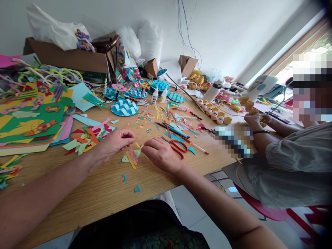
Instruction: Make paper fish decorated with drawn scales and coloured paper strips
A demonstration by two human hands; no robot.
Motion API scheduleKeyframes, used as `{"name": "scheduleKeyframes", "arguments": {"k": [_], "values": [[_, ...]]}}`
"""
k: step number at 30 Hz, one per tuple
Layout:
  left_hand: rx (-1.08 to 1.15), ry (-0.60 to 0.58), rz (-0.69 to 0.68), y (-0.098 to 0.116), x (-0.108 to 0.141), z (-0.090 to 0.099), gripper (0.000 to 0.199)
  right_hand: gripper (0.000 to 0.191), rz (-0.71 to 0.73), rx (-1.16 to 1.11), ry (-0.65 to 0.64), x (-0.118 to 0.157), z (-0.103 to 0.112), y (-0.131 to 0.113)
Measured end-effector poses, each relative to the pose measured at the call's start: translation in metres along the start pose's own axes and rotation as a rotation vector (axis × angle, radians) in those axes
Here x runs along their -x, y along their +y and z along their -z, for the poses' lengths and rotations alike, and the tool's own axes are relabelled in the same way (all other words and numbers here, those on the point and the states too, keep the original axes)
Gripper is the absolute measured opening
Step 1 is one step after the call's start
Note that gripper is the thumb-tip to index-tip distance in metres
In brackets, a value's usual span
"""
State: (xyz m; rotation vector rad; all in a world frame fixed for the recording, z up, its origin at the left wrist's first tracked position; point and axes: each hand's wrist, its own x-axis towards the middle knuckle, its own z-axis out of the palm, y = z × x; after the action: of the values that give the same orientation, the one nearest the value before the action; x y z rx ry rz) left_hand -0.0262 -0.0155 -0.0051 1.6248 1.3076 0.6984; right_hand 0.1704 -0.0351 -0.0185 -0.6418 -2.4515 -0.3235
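A narrow yellow paper strip (137,145) runs between my two hands above the table. My left hand (119,141) pinches its upper end with thumb and forefinger. At the other end, the curled fingers of my right hand (160,153) close on the strip; the hand's back hides part of the grip. Just below lies a pale green paper fish (125,158) with yellow and pink strips (132,157) laid slantwise across its body. Its tail reaches toward my right fingertips. Red-handled scissors (178,148) rest beside my right hand.
Paper scraps (84,136) and coloured sheets (31,131) spread at left. Glue bottles (155,96), blue wavy discs (124,108) and pens (172,129) lie farther back. Two blue scraps (136,189) are near the front edge. Another person's hands (255,121) work at right.
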Motion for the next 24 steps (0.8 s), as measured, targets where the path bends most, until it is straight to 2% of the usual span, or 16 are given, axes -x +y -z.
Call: {"name": "scheduleKeyframes", "arguments": {"k": [4,10,18,24], "values": [[-0.181,0.011,-0.087,-0.006,-0.002,0.001,0.021,0.022,0.057,0.016,-0.085,0.003,-0.004,-0.005],[-0.321,0.028,-0.180,-0.013,0.000,-0.003,0.016,0.023,0.058,0.034,-0.191,0.008,-0.010,-0.014],[-0.402,0.059,-0.257,-0.024,-0.002,-0.008,0.011,0.023,0.044,0.058,-0.282,0.009,-0.011,-0.017],[-0.431,0.054,-0.272,-0.025,-0.002,-0.008,0.008,0.020,0.026,0.063,-0.302,0.009,-0.012,-0.018]]}}
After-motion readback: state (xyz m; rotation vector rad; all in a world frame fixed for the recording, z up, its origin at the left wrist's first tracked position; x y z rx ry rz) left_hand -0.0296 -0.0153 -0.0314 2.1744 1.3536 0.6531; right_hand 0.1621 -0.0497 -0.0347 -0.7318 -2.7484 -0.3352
